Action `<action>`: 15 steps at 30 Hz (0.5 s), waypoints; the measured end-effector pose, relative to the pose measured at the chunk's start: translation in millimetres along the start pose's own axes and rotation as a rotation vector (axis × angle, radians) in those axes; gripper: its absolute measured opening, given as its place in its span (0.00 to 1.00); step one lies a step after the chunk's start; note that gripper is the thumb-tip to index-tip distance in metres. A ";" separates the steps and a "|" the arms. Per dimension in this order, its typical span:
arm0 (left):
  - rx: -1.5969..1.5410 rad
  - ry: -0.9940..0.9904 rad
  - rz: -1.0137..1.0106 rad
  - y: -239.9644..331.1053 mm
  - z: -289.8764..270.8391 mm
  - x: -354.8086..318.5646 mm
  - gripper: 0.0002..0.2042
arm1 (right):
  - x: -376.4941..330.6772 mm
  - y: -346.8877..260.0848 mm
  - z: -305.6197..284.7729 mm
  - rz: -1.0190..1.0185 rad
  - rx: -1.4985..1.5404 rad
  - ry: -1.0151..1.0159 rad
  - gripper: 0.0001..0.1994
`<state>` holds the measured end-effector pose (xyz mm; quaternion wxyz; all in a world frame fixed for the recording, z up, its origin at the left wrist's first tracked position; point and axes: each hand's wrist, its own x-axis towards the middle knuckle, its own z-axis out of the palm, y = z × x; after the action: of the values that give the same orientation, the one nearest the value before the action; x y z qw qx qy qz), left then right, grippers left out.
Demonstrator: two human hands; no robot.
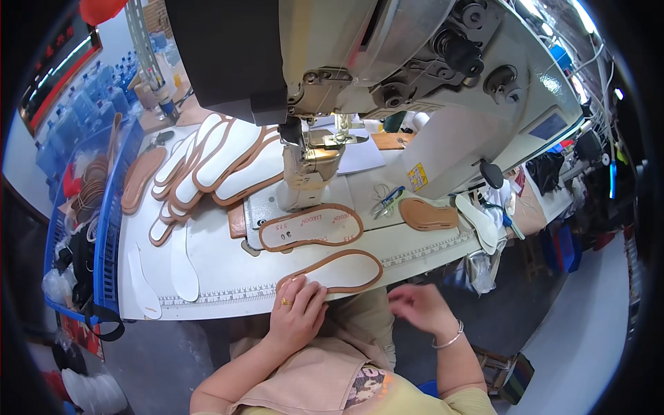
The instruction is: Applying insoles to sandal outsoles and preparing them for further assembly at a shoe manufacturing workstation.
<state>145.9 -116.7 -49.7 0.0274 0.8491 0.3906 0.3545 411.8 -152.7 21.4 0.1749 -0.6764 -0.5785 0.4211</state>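
Observation:
My left hand (297, 309), with a ring on one finger, has its fingers bent over the near left end of a white insole with a brown border (346, 270) at the table's front edge. Its thumb is hidden. My right hand (423, 308), wearing a bracelet, hovers off the front edge to the right of that insole. Its fingers are loosely curved and apart, slightly blurred, with nothing visible in them. Just beyond lies a second brown-edged insole (311, 227) with red print, below the sewing machine's needle area (339, 142).
A pile of brown-edged white insoles (221, 162) covers the table's left side, beside a blue crate (107, 228) of odds and ends. White insole pieces (184, 266) lie near the ruler strip. Scissors (387, 200) and a brown insole (429, 214) lie to the right.

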 end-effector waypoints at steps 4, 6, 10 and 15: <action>0.063 -0.042 -0.049 7.2 -3.0 -2.5 0.22 | 16.9 4.8 5.3 -0.386 -0.191 0.403 0.05; 0.078 -0.075 -0.037 8.2 -2.7 -4.0 0.24 | 28.6 6.4 13.4 -0.377 -0.116 0.483 0.05; 0.150 -0.147 -0.023 10.3 -3.6 -12.7 0.29 | 42.1 -3.0 9.3 -0.204 -0.280 0.618 0.04; 0.198 -0.199 -0.044 15.5 -2.3 -16.1 0.33 | 46.1 -3.3 14.2 -0.317 -0.289 0.660 0.05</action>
<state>147.3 -139.0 -52.3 -0.0104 0.8698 0.4375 0.2276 397.6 -112.5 -1.4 0.3172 -0.6954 -0.6417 0.0631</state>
